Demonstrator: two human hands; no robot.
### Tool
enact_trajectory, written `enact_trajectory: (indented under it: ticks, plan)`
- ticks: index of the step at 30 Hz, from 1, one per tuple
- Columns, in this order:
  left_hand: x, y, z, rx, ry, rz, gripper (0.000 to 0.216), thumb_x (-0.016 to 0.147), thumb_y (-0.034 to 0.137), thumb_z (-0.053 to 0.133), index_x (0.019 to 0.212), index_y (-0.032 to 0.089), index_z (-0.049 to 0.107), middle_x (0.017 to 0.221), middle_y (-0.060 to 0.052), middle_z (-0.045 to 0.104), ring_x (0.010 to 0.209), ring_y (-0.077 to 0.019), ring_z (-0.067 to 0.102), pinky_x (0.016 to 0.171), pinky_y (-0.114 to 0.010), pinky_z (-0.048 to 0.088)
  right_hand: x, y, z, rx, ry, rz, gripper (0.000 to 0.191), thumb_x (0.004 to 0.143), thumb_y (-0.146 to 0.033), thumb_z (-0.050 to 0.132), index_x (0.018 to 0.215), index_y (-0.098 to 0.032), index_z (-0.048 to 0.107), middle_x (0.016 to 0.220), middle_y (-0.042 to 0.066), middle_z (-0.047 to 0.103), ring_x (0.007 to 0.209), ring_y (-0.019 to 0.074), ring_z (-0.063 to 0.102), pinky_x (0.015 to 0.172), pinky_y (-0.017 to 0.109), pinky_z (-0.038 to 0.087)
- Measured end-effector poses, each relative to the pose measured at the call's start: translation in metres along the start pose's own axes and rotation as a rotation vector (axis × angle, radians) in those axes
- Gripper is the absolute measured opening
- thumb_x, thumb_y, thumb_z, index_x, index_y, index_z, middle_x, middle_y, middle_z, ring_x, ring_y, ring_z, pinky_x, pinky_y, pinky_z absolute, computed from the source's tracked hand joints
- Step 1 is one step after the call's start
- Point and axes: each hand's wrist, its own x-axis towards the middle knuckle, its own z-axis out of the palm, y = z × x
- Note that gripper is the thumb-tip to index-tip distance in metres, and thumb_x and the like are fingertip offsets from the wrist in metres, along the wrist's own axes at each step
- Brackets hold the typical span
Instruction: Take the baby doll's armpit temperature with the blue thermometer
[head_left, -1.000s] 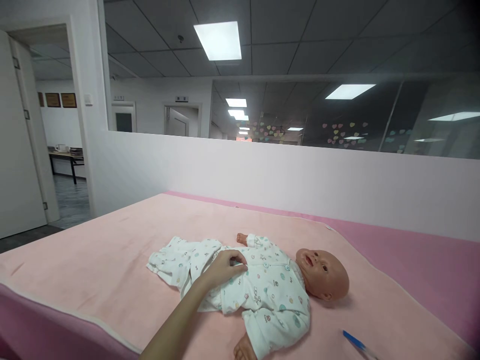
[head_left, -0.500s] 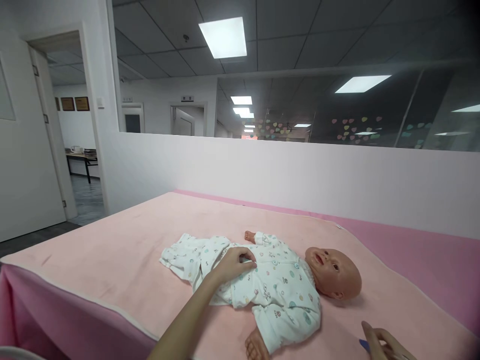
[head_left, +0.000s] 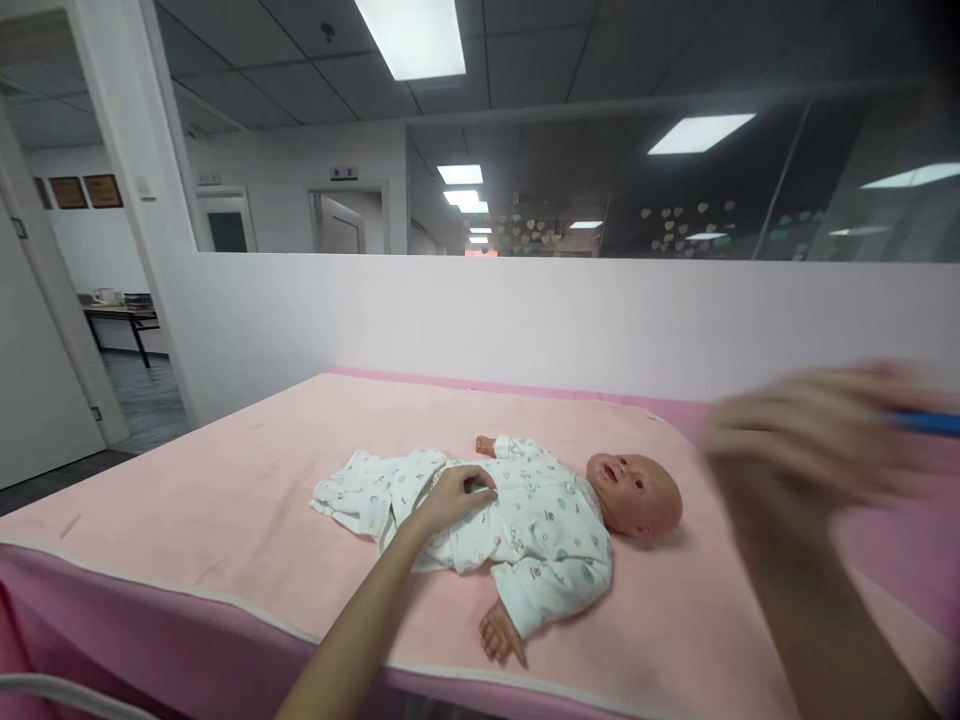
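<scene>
A baby doll [head_left: 555,510] lies on its back in a white, printed outfit [head_left: 525,535], its bald head to the right and the trouser legs to the left. My left hand [head_left: 454,497] rests on the doll's belly, thumb and fingers curved with a gap between them. At the right, my right hand [head_left: 810,440] is raised beside and above the doll's head, smeared by motion. Its fingers are closed around a slim blue object [head_left: 930,424] that sticks out to the right; its kind cannot be made out.
A peach mat [head_left: 247,480] covers the bed under the doll, with pink cloth [head_left: 187,620] hanging at the front edge. Behind stands a low white wall [head_left: 525,320] with glass above. A grey-white curved rail [head_left: 67,690] shows at bottom left; a doorway is at far left.
My right hand has risen from the lower right corner with the blue object. The left hand stays on the doll's belly. The whole view has shifted slightly.
</scene>
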Motion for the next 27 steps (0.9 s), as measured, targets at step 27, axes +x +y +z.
enact_trajectory:
  ticks: [27]
  plan:
    - [0.000, -0.003, 0.001, 0.039, -0.018, 0.019, 0.022, 0.072, 0.034, 0.049, 0.078, 0.016, 0.060, 0.074, -0.001, 0.060, 0.064, -0.0128, 0.049, 0.058, -0.023, 0.037, 0.022, 0.024, 0.113, -0.322, 0.201, -0.113, 0.045, 0.086, -0.047, 0.037, 0.083, -0.008, 0.060, 0.082, 0.001, 0.061, 0.065, 0.0082, 0.058, 0.064, 0.024, 0.050]
